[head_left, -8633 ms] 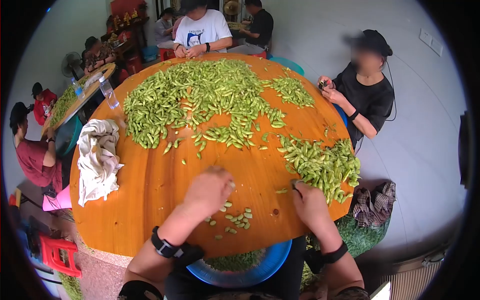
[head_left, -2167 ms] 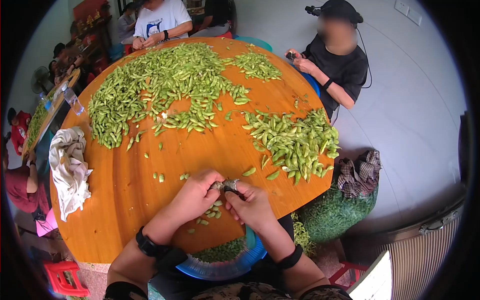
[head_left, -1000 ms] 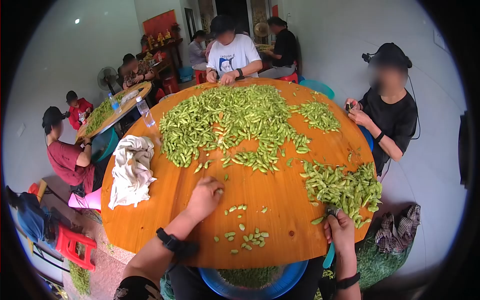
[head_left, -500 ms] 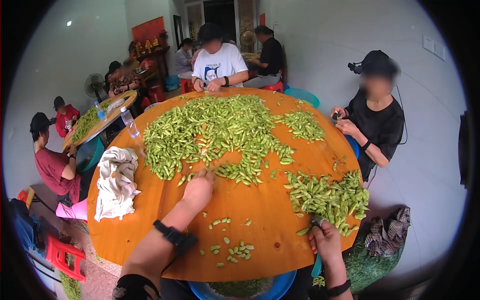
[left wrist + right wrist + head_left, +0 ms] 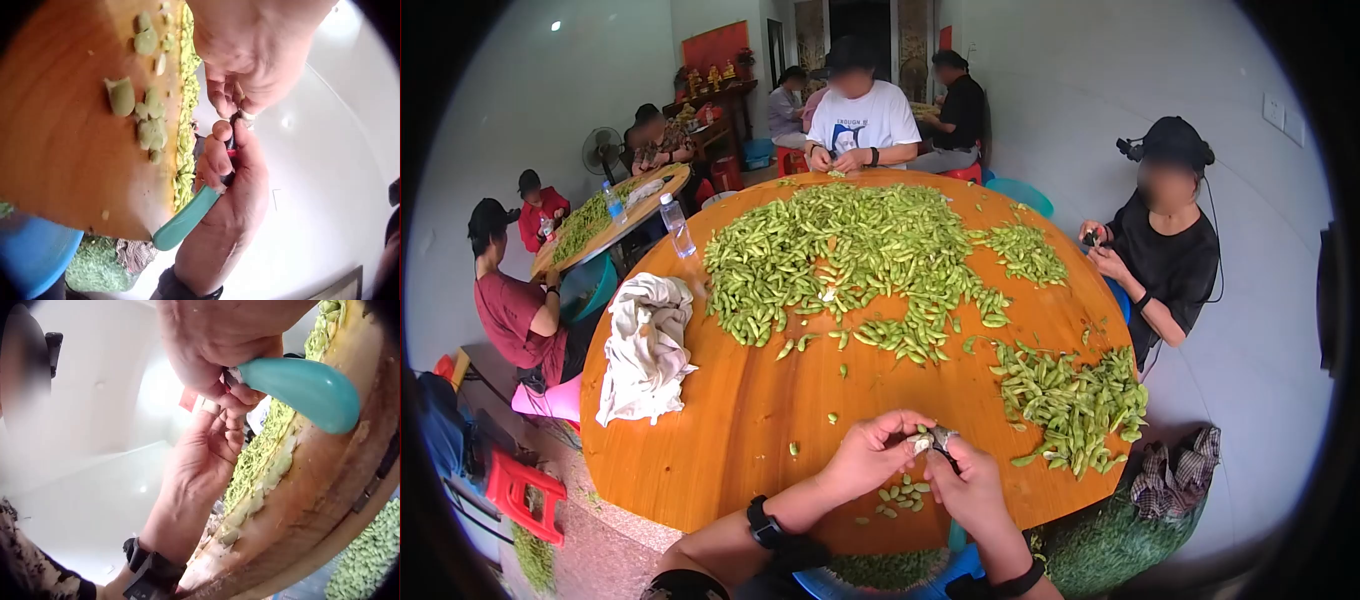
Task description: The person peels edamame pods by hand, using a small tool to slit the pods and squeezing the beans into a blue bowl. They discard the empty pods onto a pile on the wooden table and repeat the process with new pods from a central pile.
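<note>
In the head view my left hand [image 5: 870, 455] pinches a small green bean pod [image 5: 921, 430] close over the front of the table. My right hand [image 5: 970, 485] meets it there, gripping a tool with a teal handle [image 5: 187, 219]. The tool's dark middle runs between the right fingers and its working end is mostly hidden, so I cannot tell its kind. Both sets of fingertips come together at the pod in the right wrist view, with the teal handle sticking out behind the right hand. Shelled beans [image 5: 905, 493] lie on the wood just below the hands.
A big heap of pods [image 5: 840, 250] covers the table's [image 5: 700, 470] far half; a smaller pile [image 5: 1080, 400] is at right. A white cloth [image 5: 645, 350] and a bottle [image 5: 677, 225] stand left. A blue basin [image 5: 950, 575] sits under the front edge. People sit around.
My left hand reached to the near edge of the pod heap, then came back toward me with a pod. My right hand moved left with the tool from beside the right pile to meet it.
</note>
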Demonstrator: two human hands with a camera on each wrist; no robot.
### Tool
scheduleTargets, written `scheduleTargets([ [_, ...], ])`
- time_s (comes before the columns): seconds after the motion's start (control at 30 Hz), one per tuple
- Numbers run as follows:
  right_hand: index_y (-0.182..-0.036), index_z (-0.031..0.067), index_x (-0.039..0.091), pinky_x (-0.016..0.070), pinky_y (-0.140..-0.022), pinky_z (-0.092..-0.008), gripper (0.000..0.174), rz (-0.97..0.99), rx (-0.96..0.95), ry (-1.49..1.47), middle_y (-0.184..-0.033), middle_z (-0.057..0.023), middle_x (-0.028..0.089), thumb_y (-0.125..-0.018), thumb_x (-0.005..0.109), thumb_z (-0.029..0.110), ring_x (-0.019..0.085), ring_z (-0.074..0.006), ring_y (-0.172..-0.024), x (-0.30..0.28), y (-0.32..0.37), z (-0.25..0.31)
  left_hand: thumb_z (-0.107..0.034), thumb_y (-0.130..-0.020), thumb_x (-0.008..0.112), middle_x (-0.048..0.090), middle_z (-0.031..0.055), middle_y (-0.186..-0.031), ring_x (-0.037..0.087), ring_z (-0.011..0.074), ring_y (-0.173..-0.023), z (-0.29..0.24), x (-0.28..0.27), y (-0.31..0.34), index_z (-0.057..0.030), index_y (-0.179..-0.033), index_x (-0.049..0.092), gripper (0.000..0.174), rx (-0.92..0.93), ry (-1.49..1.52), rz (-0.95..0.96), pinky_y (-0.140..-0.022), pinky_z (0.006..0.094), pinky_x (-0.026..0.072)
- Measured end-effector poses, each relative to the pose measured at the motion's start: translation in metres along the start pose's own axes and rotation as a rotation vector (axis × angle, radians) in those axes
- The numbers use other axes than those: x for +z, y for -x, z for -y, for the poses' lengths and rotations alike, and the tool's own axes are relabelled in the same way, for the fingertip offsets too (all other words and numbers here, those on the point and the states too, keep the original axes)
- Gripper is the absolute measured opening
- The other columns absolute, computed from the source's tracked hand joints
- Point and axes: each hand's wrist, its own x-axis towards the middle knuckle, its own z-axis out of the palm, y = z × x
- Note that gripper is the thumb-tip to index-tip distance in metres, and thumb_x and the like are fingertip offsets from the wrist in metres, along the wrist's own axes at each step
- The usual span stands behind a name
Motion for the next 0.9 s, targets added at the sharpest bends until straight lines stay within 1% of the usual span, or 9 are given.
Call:
scheduleTargets([
  [0.03, -0.093, 0.0014, 0.059, 0.0431, -0.05, -0.0241, 0.009, 0.002, -0.004, 0.007, -0.066, -0.0012, 0.057, -0.091, 0.055, 0.009, 0.053, -0.0061, -0.055, 0.0, 0.0, 0.003, 0.002, -0.09, 0.054, 0.053, -0.0032, -0.09, 0.054, 0.0032, -0.073, 0.001, -0.003, -0.001, -0.0043, -0.113, 0.061, 0.025, -0.037, -0.002, 0.009, -0.065, 0.0184, 0.0459],
  [0.07, -0.093, 0.0017, 0.06, 0.0426, -0.048, -0.0225, 0.009, 0.009, 0.061, -0.044, -0.066, -0.0005, 0.057, -0.091, 0.055, 0.009, 0.052, -0.0054, -0.053, 0.0, 0.001, 0.006, 0.004, -0.087, 0.056, 0.056, -0.001, -0.091, 0.058, 0.0085, -0.075, 0.003, -0.007, -0.004, -0.0032, -0.113, 0.062, 0.027, 0.089, -0.183, -0.019, -0.065, 0.0225, 0.0473],
  [0.1, -0.093, 0.002, 0.06, 0.0422, -0.047, -0.021, 0.009, 0.016, 0.13, -0.093, -0.067, 0.0003, 0.058, -0.092, 0.055, 0.01, 0.051, -0.0046, -0.052, 0.0, 0.003, 0.007, 0.004, -0.087, 0.056, 0.056, -0.001, -0.091, 0.058, 0.0085, -0.075, 0.003, -0.011, -0.006, -0.0032, -0.113, 0.062, 0.027, 0.091, -0.176, -0.024, -0.065, 0.0225, 0.0473],
  [0.17, -0.093, 0.0017, 0.06, 0.042, -0.046, -0.0208, 0.009, 0.0, 0.127, -0.087, -0.067, 0.0, 0.058, -0.092, 0.055, 0.009, 0.051, -0.0045, -0.052, 0.001, 0.0, 0.008, 0.003, -0.085, 0.057, 0.062, 0.0091, -0.095, 0.062, 0.0236, -0.073, 0.003, -0.017, -0.01, -0.0029, -0.113, 0.06, 0.029, 0.432, -0.516, -0.147, -0.068, 0.031, 0.0508],
  [0.27, -0.093, 0.0008, 0.06, 0.0418, -0.045, -0.0208, 0.01, -0.016, 0.144, -0.086, -0.067, -0.0008, 0.058, -0.092, 0.054, 0.008, 0.05, -0.0044, -0.051, 0.006, -0.003, 0.013, 0.001, -0.084, 0.058, 0.06, 0.0138, -0.1, 0.063, 0.0276, -0.076, 0.002, -0.024, -0.003, -0.0014, -0.117, 0.058, 0.033, 0.313, -0.715, -0.052, -0.065, 0.0334, 0.0505],
  [0.4, -0.093, 0.0002, 0.061, 0.0419, -0.045, -0.0209, 0.01, 0.012, 0.182, -0.058, -0.066, -0.0011, 0.058, -0.092, 0.054, 0.007, 0.05, -0.0046, -0.05, 0.011, -0.007, 0.017, -0.002, -0.085, 0.057, 0.059, 0.0149, -0.1, 0.063, 0.0318, -0.076, -0.003, -0.019, 0.003, -0.0034, -0.125, 0.053, 0.04, 0.278, -0.888, -0.014, -0.066, 0.0372, 0.0522],
  [0.57, -0.092, 0.0022, 0.062, 0.0392, -0.042, -0.0198, 0.009, 0.006, 0.222, -0.077, -0.067, -0.0009, 0.058, -0.092, 0.054, 0.008, 0.05, -0.0044, -0.049, 0.015, -0.006, 0.01, -0.004, -0.081, 0.059, 0.062, 0.0155, -0.09, 0.064, 0.0331, -0.074, 0.001, -0.02, 0.004, -0.0022, -0.131, 0.047, 0.052, 0.291, -1.116, 0.073, -0.061, 0.04, 0.0537],
  [0.67, -0.091, 0.0038, 0.062, 0.0364, -0.038, -0.0188, 0.008, 0.003, 0.223, -0.1, -0.068, -0.0013, 0.06, -0.092, 0.055, 0.008, 0.049, -0.0042, -0.047, 0.016, -0.007, 0.009, -0.002, -0.077, 0.055, 0.062, 0.0196, -0.09, 0.065, 0.0341, -0.069, -0.002, -0.021, 0.004, 0.0045, -0.127, 0.047, 0.051, 0.339, -1.153, 0.096, -0.058, 0.0398, 0.0542],
  [0.9, -0.087, 0.0041, 0.061, 0.0335, -0.037, -0.0191, 0.008, -0.022, 0.267, -0.217, -0.066, -0.001, 0.058, -0.092, 0.055, 0.006, 0.047, -0.0047, -0.045, 0.017, -0.01, 0.005, -0.002, -0.077, 0.056, 0.064, 0.0204, -0.093, 0.065, 0.0336, -0.073, 0.004, -0.018, 0.004, 0.0061, -0.123, 0.049, 0.048, 0.392, -1.087, 0.043, -0.062, 0.0393, 0.0547],
])
